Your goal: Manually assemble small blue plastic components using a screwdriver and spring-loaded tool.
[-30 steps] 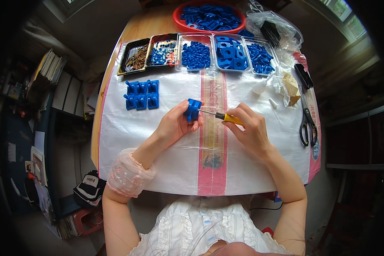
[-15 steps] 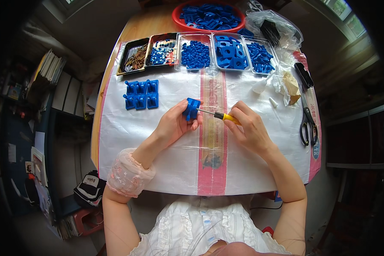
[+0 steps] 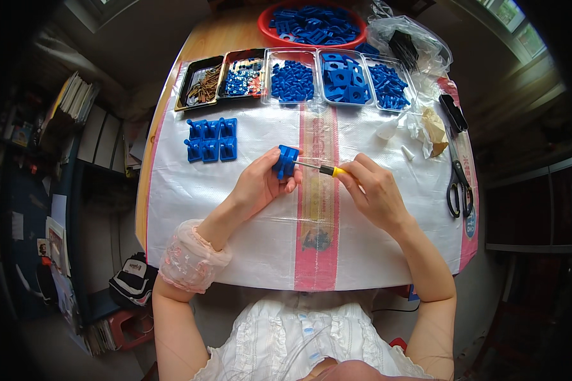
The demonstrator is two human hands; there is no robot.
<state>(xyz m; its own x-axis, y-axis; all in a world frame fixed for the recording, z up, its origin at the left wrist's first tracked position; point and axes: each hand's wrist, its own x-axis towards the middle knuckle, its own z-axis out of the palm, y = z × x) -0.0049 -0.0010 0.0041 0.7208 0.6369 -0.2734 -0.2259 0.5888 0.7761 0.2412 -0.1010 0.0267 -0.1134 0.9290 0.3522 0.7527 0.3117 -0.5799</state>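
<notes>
My left grip (image 3: pixel 262 176) grasps one blue part (image 3: pixel 286 160); my right grip (image 3: pixel 373 188) clasps one yellow-handled screwdriver (image 3: pixel 326 169). Six blue assemblies (image 3: pixel 210 151) and five trays (image 3: pixel 291 103) occupy the counter (image 3: pixel 210 38).

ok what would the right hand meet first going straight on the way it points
Probably the blue plastic part in the left hand: the screwdriver in the right hand points at it, tip apparently touching, though depth is unclear.

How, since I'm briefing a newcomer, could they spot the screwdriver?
Find the white sheet on the table. Just right of its pink-edged central stripe, the right hand grips the screwdriver, tip toward the blue plastic part in the left hand. Its yellow handle sets it apart from the black-handled scissors.
</notes>
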